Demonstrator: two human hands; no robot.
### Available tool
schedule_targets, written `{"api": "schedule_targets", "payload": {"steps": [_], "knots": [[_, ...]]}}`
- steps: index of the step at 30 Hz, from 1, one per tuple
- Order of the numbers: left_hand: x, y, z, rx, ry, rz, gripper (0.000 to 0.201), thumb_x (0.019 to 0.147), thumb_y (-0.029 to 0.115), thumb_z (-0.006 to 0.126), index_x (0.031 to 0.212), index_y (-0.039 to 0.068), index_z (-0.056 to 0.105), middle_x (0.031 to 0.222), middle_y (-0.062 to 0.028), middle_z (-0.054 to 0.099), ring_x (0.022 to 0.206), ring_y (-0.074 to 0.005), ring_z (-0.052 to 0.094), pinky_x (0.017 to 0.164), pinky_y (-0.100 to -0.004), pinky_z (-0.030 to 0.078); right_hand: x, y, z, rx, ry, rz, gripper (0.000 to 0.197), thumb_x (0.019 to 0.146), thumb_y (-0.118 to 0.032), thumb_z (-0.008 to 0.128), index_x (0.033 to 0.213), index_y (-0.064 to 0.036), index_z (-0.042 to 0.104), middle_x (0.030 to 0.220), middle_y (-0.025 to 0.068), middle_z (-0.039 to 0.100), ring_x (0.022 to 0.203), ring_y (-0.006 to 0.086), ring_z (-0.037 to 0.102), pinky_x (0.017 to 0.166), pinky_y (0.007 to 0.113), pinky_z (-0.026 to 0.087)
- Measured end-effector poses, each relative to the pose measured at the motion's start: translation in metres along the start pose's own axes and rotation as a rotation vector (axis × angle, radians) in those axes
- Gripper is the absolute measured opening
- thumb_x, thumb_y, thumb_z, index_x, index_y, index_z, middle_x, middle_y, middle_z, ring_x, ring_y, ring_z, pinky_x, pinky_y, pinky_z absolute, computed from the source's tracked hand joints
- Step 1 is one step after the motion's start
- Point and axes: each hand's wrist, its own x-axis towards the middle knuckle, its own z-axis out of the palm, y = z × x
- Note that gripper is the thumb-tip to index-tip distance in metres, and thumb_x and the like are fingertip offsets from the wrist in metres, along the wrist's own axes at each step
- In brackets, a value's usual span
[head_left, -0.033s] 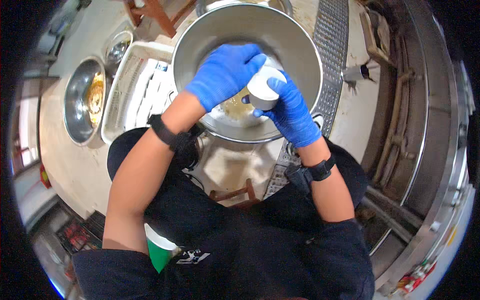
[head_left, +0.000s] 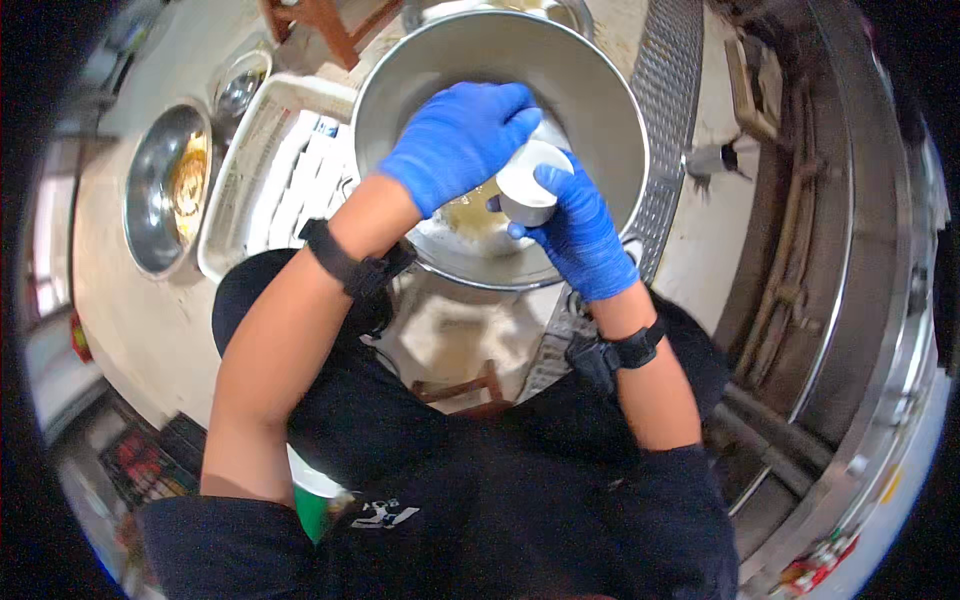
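Both my hands wear blue gloves and are over a large steel pot (head_left: 605, 115) standing between my knees. In my right hand (head_left: 588, 235) is a small white round cup, or shallow tub (head_left: 527, 207), tilted, with the thumb on its top and fingers under it. My left hand (head_left: 458, 138) is closed just beside and above the cup, its fingertips turned down toward it; whatever they hold is hidden. Below, at the bottom of the pot, lies a pale yellowish, foamy liquid (head_left: 470, 217), partly covered by my hands.
Left of the pot sits a white plastic basket (head_left: 228, 210) with several white packets (head_left: 292, 185). Beyond are a steel bowl (head_left: 146, 205) with brown residue and a smaller bowl (head_left: 240, 95). A wooden stool (head_left: 335, 30) stands ahead; a metal floor grate (head_left: 668, 80) runs along the right.
The whole view has shifted slightly. My left hand has moved a little up and right over the cup; my right hand still holds the cup in nearly the same place.
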Motion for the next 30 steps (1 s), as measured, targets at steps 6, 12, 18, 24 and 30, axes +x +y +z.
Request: {"api": "schedule_targets", "payload": {"steps": [6,12,18,24,30], "knots": [[0.03,-0.002,-0.048,0.254,0.124,0.106,0.031,0.095,0.035,0.053,0.093,0.008,0.067,0.091,-0.0173,0.068,0.085,-0.0372,0.066,0.076,-0.0473,0.053,0.08,0.017,-0.033,-1.275,-0.037,-0.029,0.063,0.085,-0.037,0.069,0.132,-0.0004,0.048,0.122,0.0208,0.059,0.105,0.0341,0.063,0.083,0.04,0.055],[0.021,-0.026,-0.075,0.313,0.065,-0.126,0.031,0.094,0.036,0.052,0.093,0.01,0.069,0.091,-0.0152,0.069,0.083,-0.0358,0.068,0.071,-0.0483,0.055,0.2,0.064,-0.072,-1.821,-0.264,0.334,0.067,0.084,-0.035,0.069,0.136,0.0001,0.048,0.131,0.029,0.053,0.119,0.0417,0.055,0.103,0.044,0.044],[0.023,-0.021,-0.082,0.336,-0.074,-0.194,0.028,0.092,0.032,0.051,0.095,0.011,0.071,0.091,-0.0137,0.071,0.086,-0.0335,0.069,0.075,-0.0476,0.055,0.217,0.151,-0.108,-1.796,-0.251,0.274,0.064,0.083,-0.027,0.071,0.137,-0.0014,0.047,0.133,0.0236,0.054,0.118,0.0376,0.057,0.1,0.043,0.048],[0.032,-0.019,-0.088,0.318,-0.025,-0.189,0.03,0.094,0.03,0.049,0.092,0.011,0.073,0.091,-0.015,0.071,0.087,-0.0345,0.069,0.076,-0.0478,0.055,0.212,0.173,-0.125,-1.422,-0.256,0.106,0.063,0.082,-0.018,0.074,0.137,-0.0028,0.047,0.135,0.0181,0.054,0.117,0.0334,0.058,0.097,0.042,0.051],[0.024,-0.024,-0.086,0.205,0.063,-0.178,0.035,0.095,0.036,0.048,0.097,0.008,0.069,0.098,-0.0182,0.069,0.091,-0.0378,0.066,0.081,-0.0496,0.053,0.175,0.104,-0.057,-0.404,-0.202,0.275,0.054,0.08,-0.001,0.055,0.134,-0.0032,0.049,0.127,0.0133,0.056,0.115,0.0326,0.057,0.091,0.052,0.056]]}}
